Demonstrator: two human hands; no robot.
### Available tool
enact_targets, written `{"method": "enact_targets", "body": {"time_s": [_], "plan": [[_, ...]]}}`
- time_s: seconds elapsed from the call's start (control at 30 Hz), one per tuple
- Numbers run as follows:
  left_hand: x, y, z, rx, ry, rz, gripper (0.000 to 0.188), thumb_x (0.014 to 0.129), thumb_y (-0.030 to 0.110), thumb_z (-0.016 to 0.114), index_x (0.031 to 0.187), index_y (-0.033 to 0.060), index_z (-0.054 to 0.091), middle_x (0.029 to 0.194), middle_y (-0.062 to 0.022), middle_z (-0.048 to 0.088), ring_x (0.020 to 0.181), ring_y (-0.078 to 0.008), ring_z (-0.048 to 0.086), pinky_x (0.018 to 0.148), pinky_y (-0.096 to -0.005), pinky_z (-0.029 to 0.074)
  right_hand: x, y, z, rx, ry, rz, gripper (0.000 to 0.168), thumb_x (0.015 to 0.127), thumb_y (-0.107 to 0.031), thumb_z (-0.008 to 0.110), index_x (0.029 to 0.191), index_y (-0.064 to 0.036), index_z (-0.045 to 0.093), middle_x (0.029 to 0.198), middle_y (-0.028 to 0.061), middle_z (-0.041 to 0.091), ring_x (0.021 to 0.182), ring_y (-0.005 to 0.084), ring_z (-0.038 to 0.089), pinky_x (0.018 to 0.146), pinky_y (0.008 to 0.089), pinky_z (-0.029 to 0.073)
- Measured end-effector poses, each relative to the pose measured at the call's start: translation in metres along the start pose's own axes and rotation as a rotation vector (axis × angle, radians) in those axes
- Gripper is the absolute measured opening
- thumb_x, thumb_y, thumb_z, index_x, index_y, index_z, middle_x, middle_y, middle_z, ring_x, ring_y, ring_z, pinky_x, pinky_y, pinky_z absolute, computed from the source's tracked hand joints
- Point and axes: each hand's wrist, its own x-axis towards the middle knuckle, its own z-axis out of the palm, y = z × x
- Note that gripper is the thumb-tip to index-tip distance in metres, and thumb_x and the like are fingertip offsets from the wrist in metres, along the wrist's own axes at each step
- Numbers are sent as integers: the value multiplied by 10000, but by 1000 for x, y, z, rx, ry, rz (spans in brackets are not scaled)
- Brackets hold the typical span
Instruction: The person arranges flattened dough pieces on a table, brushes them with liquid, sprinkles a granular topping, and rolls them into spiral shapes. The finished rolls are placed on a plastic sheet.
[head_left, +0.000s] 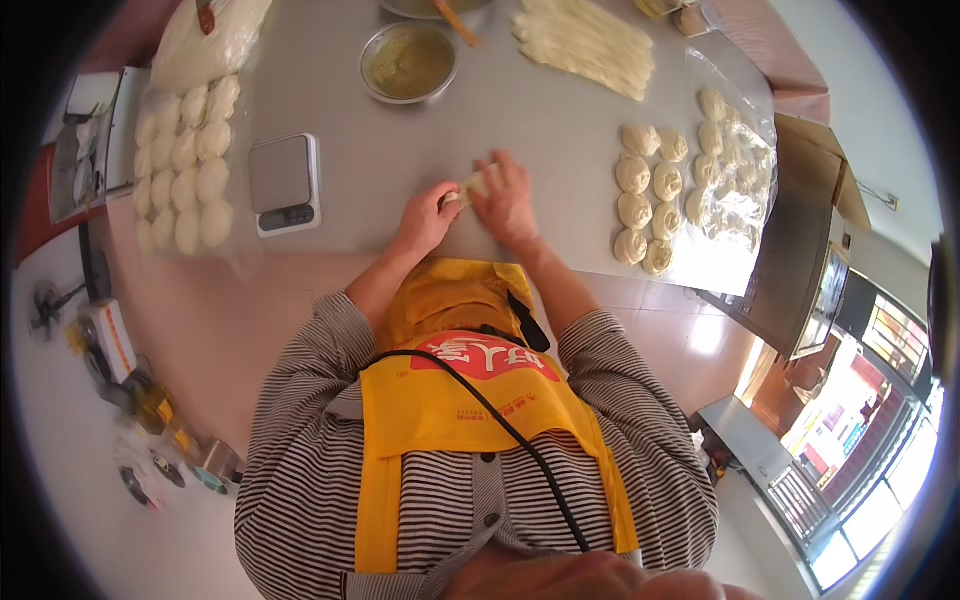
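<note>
A small strip of pale dough (471, 187) lies between my two hands near the front edge of the metal table. My left hand (427, 217) pinches its left end between thumb and fingers. Over its right part rests my right hand (504, 196), fingers spread and slightly blurred, covering much of the dough. To the right, coiled dough rounds (634, 175) stand in two columns. Farther back lies a sheet of dough strips (585, 45) side by side. A steel bowl (409, 63) with a yellowish mixture is beyond my hands.
A digital kitchen scale (282, 184) stands at the left. Past it, dough pieces (184, 169) lie in rows on plastic film. More coiled rounds (712, 139) sit under clear film at the far right. A wooden-handled utensil (457, 24) rests at another bowl's rim.
</note>
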Motion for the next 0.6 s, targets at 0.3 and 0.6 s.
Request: {"method": "enact_targets", "body": {"time_s": [0.3,0.6], "plan": [[16,18,49,135,-182,-20,197,901,74,617,1076,-16,620,824,-134,699,652,-206,690,631,-339,535,-21,87,-35,-252,191,245,337,822,-21,579,1157,-52,593,1259,235,542,1175,422,521,951,482,461],[12,23,43,-135,-348,-291,176,957,75,563,1112,-9,558,707,-78,642,524,-146,624,507,-301,498,-24,41,-13,16,20,-174,361,768,-102,679,1121,-45,628,1232,95,587,1249,363,481,1001,496,424]]}}
